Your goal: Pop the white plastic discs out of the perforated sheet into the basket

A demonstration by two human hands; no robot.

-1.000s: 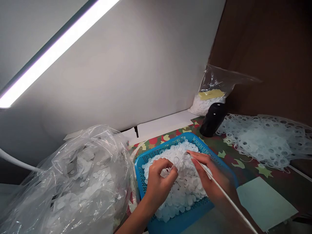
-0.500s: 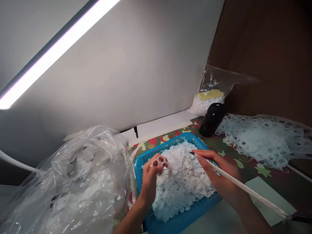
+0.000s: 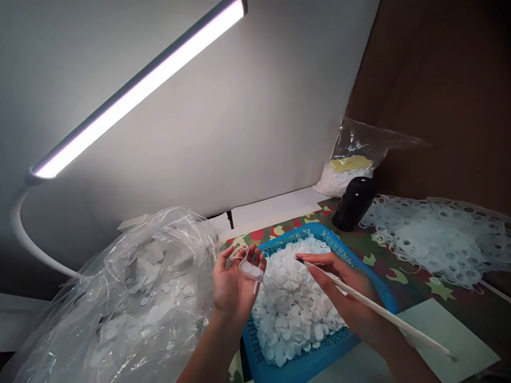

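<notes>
"How many surfaces frame the work?"

"Three: a pale wall [image 3: 223, 133] behind, a brown panel [image 3: 439, 80] at right, and a tabletop [image 3: 471, 308] with a camouflage-like print in green, red and cream. A lit tube lamp [image 3: 143, 96] slants across the wall on a curved white arm [image 3: 30, 244]."

"And the objects about it?"

"At left, a large clear bag [image 3: 159, 319] containing loose discs. At far right, a heap of perforated sheets [image 3: 443, 239]; nearer, a pale green card [image 3: 455, 332]. A black bottle [image 3: 353, 207] partly obscures a second clear bag [image 3: 355, 141] bearing a yellow label [image 3: 351, 163]."

"Where are the white discs [image 3: 295, 314]?"

"Piled in the blue basket [image 3: 319, 229], front centre. The hands cover parts of its left and right sides."

"State of the hands?"

"Left hand [image 3: 235, 290]: palm upward, fingers half curled, holding a translucent strip [image 3: 250, 270] beside the basket's left side. Right hand [image 3: 357, 314]: fingertips pinching a slender white tool [image 3: 403, 323], its dark tip above the pile."
</notes>
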